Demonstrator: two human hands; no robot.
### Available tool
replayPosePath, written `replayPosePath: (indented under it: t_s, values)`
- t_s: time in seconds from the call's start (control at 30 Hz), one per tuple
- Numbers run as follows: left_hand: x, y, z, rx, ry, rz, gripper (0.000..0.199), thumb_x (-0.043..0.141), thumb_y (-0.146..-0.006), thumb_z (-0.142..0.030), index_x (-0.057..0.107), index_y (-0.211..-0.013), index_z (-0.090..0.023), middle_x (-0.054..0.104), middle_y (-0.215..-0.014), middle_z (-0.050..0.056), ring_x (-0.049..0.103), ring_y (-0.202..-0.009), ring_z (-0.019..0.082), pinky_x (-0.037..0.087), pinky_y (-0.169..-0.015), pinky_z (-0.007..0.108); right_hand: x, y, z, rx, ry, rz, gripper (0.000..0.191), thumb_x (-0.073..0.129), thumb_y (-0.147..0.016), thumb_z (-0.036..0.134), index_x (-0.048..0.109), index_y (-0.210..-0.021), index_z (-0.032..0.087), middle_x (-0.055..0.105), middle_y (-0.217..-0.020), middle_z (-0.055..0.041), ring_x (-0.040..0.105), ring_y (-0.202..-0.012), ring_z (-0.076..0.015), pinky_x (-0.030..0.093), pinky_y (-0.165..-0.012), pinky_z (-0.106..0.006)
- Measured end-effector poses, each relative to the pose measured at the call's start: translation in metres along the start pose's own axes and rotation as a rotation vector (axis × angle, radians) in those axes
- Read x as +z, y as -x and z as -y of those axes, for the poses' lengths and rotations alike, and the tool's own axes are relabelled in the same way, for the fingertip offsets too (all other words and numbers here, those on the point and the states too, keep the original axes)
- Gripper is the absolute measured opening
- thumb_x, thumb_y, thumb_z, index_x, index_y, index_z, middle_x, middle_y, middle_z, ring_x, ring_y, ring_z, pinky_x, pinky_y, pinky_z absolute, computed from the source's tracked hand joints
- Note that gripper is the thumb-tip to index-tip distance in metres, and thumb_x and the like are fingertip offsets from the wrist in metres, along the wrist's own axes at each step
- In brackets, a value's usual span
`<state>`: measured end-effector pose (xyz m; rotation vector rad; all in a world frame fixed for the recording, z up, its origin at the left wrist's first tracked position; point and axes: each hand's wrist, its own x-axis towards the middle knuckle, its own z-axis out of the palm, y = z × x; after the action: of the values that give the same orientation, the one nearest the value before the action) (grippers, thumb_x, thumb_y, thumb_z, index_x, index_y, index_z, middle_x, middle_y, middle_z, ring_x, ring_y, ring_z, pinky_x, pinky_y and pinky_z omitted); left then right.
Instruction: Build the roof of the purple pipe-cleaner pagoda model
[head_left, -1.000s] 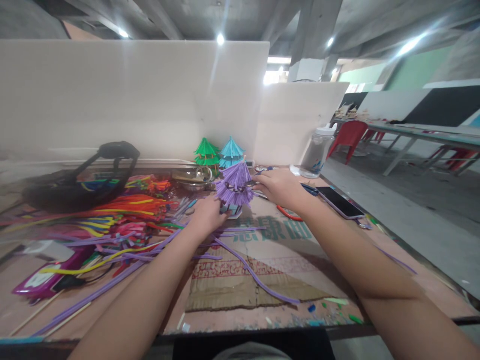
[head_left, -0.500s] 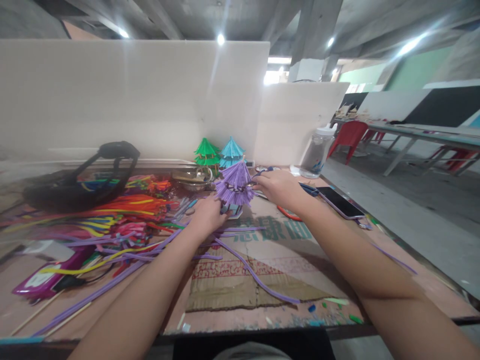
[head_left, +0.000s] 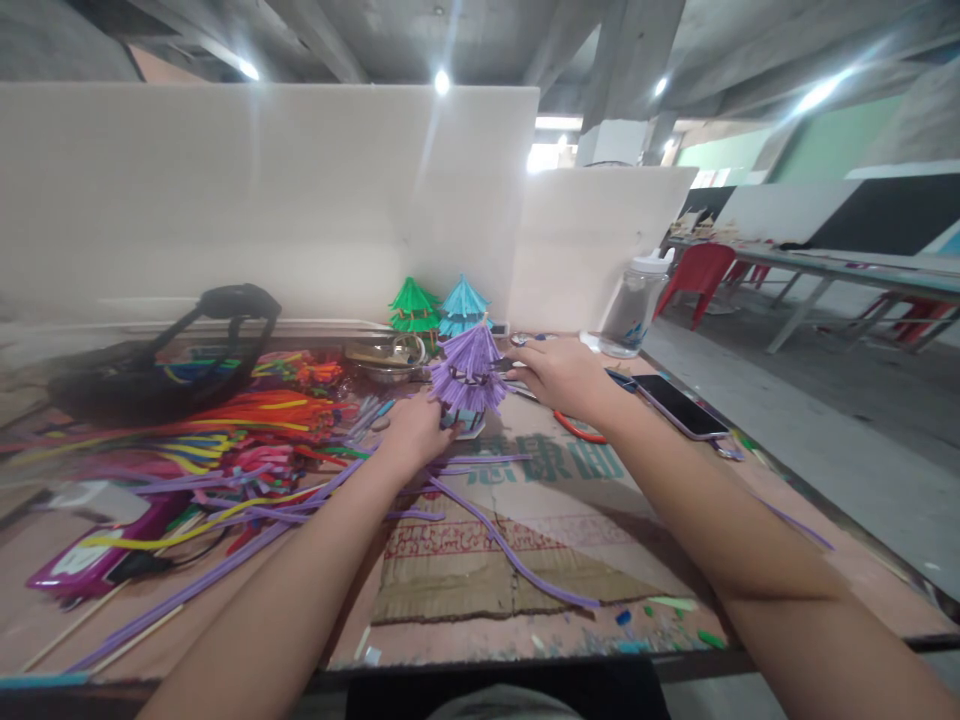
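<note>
A purple two-tiered model pavilion (head_left: 470,372) stands upright on a pale base at the far end of the cardboard (head_left: 555,500). My left hand (head_left: 417,428) is closed at its lower left side, with the fingertips on the base. At the pavilion's right, my right hand (head_left: 553,372) has its fingers pinched together near the upper roof; a small dark thing shows at the fingertips, too small to name. Purple pipe cleaners (head_left: 517,555) lie across the cardboard. Behind the pavilion stand a green model (head_left: 413,305) and a blue model (head_left: 463,303).
Bundles of coloured pipe cleaners (head_left: 262,410), a magenta glue gun (head_left: 105,555) and a black bag-like item (head_left: 142,380) lie at left. Red-handled pliers (head_left: 577,428), a phone (head_left: 680,406) and a bottle (head_left: 634,305) are at right. A white panel (head_left: 262,200) rises behind.
My right hand has shifted slightly down at the pavilion's right side, and the dark item at its fingertips shows less. My left hand and the pavilion look unmoved.
</note>
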<state>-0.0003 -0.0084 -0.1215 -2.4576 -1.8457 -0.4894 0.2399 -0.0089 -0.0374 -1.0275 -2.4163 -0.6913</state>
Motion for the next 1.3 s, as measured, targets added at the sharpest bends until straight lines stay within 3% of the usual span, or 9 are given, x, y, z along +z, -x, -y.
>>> replayPosePath:
  t_s: [0.7,1.07,1.3]
  values:
    - [-0.001,0.001,-0.001,0.025,-0.005,-0.019,0.040,0.062,-0.084,-0.040,0.059,-0.117,-0.018,0.066,-0.116,0.013,0.062,-0.110,0.026,0.045,-0.094,0.034,0.018,0.001,-0.005,-0.081,0.072,-0.063,0.026,0.052,-0.097,0.032,0.071,-0.101,0.016,0.072,-0.083,-0.0072,0.062,-0.075,-0.0186,0.031,-0.061,-0.030]
    - [0.003,0.000,0.002,0.047,-0.031,-0.054,0.041,0.061,-0.082,-0.041,0.060,-0.117,-0.019,0.065,-0.119,0.013,0.062,-0.109,0.027,0.045,-0.092,0.035,0.008,0.001,0.002,-0.018,0.063,-0.059,0.029,0.049,-0.098,0.031,0.072,-0.094,0.016,0.072,-0.078,-0.0078,0.061,-0.069,-0.0175,0.027,-0.058,-0.030]
    - [0.003,-0.001,0.002,0.042,-0.058,-0.034,0.040,0.058,-0.083,-0.042,0.061,-0.115,-0.018,0.065,-0.118,0.015,0.063,-0.107,0.028,0.046,-0.091,0.037,-0.002,-0.002,0.002,0.015,0.042,-0.008,0.026,0.052,-0.096,0.032,0.071,-0.106,0.015,0.074,-0.091,-0.0101,0.063,-0.079,-0.0206,0.032,-0.064,-0.030]
